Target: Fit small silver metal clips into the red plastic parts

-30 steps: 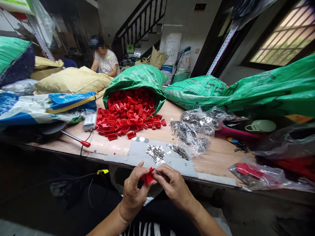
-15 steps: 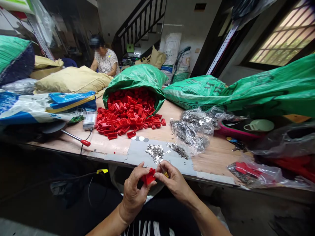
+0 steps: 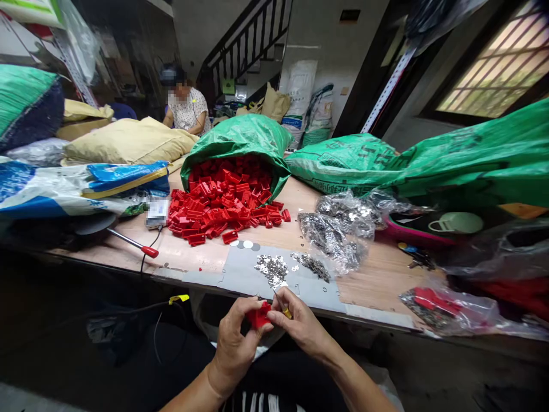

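Observation:
My left hand (image 3: 238,332) is closed around a red plastic piece (image 3: 259,316), held just off the table's front edge. My right hand (image 3: 298,320) grips a small tool with a yellow handle (image 3: 287,312) and a thin dark shaft; its fingertips touch the red piece's right side. Whether those fingertips also pinch a small part is hidden. Beyond the hands, a pile of small flat metal parts (image 3: 273,269) lies on a grey mat (image 3: 240,273), with a second, darker pile (image 3: 313,265) to its right.
Many red pieces (image 3: 214,209) spill from a green sack (image 3: 244,133). Clear bags of metal parts (image 3: 334,234) lie right of centre. A red-tipped lever (image 3: 150,252) juts out at the left. Another person (image 3: 189,109) sits across the table.
The red piece has turned slightly in my left hand, and both hands sit a little lower in view. My right hand keeps hold of the yellow-handled tool. The camera has shifted slightly.

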The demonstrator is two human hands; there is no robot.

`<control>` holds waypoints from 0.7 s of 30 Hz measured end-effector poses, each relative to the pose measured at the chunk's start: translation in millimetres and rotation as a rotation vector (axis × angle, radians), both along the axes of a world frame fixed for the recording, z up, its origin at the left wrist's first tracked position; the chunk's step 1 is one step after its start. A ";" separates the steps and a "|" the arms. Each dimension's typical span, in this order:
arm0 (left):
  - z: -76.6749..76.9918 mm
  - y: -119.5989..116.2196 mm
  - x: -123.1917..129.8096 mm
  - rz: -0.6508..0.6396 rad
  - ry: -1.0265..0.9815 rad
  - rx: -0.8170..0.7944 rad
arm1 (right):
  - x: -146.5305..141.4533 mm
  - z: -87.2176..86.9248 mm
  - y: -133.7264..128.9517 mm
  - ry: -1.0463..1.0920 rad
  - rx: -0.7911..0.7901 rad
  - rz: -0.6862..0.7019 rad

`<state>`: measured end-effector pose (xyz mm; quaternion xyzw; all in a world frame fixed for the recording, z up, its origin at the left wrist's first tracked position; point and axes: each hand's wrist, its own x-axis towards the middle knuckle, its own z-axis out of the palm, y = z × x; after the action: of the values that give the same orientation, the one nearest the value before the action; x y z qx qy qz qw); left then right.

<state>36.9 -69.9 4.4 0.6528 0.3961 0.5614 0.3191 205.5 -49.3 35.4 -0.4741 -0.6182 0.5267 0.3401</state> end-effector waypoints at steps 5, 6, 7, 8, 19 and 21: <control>-11.7 -1.1 -2.4 0.013 -0.173 -0.234 | 4.9 -0.9 15.9 -0.190 0.106 -0.034; -13.4 -1.5 -2.6 0.012 -0.187 -0.256 | 6.3 -1.4 21.7 -0.265 0.155 -0.055; -14.8 -1.8 -2.7 0.009 -0.198 -0.270 | 7.2 -2.2 27.9 -0.342 0.209 -0.074; -15.8 -2.1 -2.8 0.005 -0.209 -0.280 | 7.5 -2.9 34.4 -0.417 0.264 -0.088; -11.1 1.4 -8.1 0.016 -0.257 -0.312 | -13.3 1.8 83.5 -0.965 0.411 -0.036; -12.4 2.1 -8.7 0.017 -0.262 -0.320 | -13.7 0.6 85.6 -0.977 0.405 -0.026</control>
<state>28.2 -67.8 -8.1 0.5117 0.4407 0.5743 0.4627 191.8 36.3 36.0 -0.5967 -0.7881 0.1101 0.1037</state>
